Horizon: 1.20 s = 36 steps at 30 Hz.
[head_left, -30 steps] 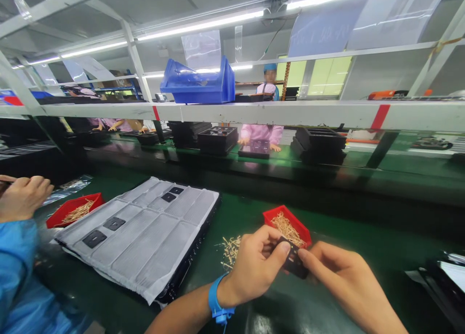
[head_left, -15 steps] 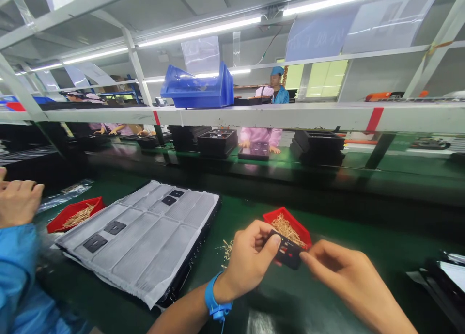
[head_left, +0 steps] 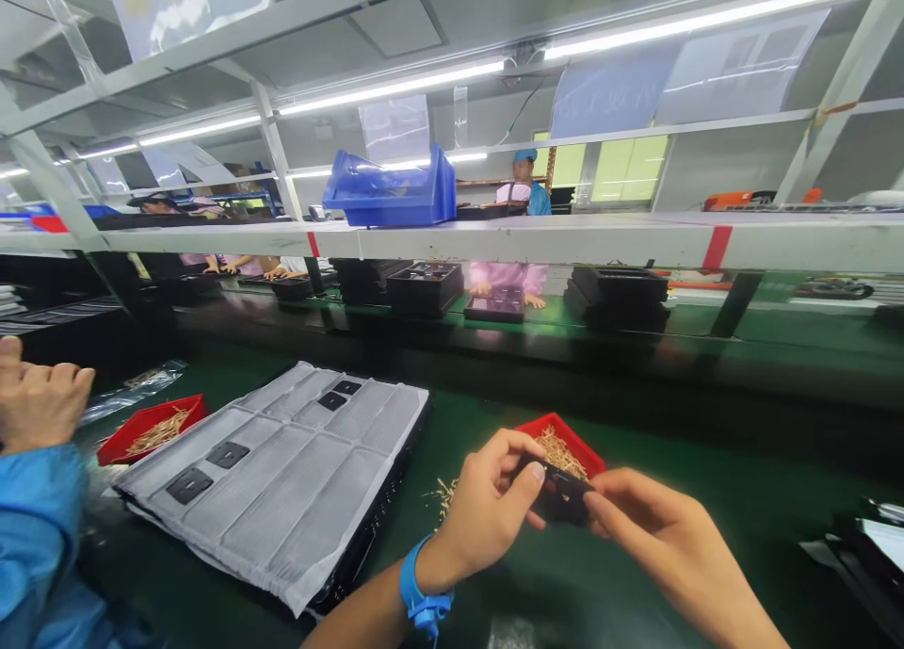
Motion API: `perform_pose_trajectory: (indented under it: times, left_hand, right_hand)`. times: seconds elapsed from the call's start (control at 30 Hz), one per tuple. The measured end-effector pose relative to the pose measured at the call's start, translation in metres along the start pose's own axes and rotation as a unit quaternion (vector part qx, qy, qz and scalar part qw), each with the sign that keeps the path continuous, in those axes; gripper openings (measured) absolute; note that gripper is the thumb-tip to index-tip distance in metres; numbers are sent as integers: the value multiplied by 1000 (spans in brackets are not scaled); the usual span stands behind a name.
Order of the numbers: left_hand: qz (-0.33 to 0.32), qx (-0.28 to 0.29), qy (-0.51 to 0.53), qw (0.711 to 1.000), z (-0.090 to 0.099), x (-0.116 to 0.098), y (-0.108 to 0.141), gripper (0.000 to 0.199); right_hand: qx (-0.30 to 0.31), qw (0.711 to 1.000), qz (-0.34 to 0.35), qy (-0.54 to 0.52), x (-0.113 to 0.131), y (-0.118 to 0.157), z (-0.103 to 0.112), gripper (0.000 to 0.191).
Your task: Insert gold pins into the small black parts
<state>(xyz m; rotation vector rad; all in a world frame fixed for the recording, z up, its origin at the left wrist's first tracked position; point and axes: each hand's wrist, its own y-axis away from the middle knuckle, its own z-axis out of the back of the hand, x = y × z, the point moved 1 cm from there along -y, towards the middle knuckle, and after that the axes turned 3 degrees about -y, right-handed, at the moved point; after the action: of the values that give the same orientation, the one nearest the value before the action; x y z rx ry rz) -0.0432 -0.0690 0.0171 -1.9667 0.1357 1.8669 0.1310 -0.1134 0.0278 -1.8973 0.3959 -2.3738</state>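
Between our two hands, above the green work surface, we hold a small, flat black piece, tilted, with small openings in it. Our left hand has it gripped at one end, thumb on top and fingers curled beneath; our right hand has thumb and fingertips closed at the other end. Just beyond the piece we see a red tray holding a heap of thin, pale sticks, its near side hidden by our hands and the piece. More loose sticks lie on the surface beside our left hand, which partly covers them. To the left sits a wide tray lined in white, divided into shallow compartments, with four flat black parts on it, two at the near left and two toward the far edge. Past it, a second red tray holds similar sticks. At the left edge we see a co-worker's hand, cut off by the frame, so we cannot tell what it holds. A blue bin rests on the shelf; we cannot make out its contents. The dark items at the far right are cut off too.
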Motion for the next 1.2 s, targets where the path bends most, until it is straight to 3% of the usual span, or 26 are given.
perform_pose_trajectory:
  times: [0.1,0.27,0.43,0.5,0.57,0.67,0.73,0.8,0.9,1.03,1.2]
  left_hand:
    - [7,16,-40,999,0,-1,-1,26]
    - [23,-6,-70,997,-4,3,0,20]
    - [-10,-30,-101,994,-6,7,0,25]
    - [11,7,-51,999,-5,8,-4,35]
    - [84,85,35,992,-2,9,-10,51]
    - [197,227,124,946,0,11,-17,66]
    - [209,266,168,926,0,12,-17,60]
    - [180,253,214,926,-3,11,-15,48]
    - [126,221,238,937,-7,6,-8,44]
    - [79,153,214,962,-8,1,0,44]
    - [61,97,127,985,-9,-2,6,48]
  right_hand:
    - [-7,1000,18,10,-2,0,1,26]
    - [8,999,35,14,-8,0,-3,26]
    - [30,998,50,24,-13,-2,-7,31]
    - [23,995,90,36,-11,-3,-4,30]
    - [23,984,163,63,-9,-4,1,25]
    - [28,955,270,117,-8,-5,5,13]
    - [1,946,297,127,-11,-4,5,9]
    - [-60,954,279,96,-14,-2,2,8]
    - [-103,980,171,-6,-15,2,-7,12]
    - [-45,990,66,-112,-10,6,-18,27]
    - [3,987,50,-154,-10,5,-14,23]
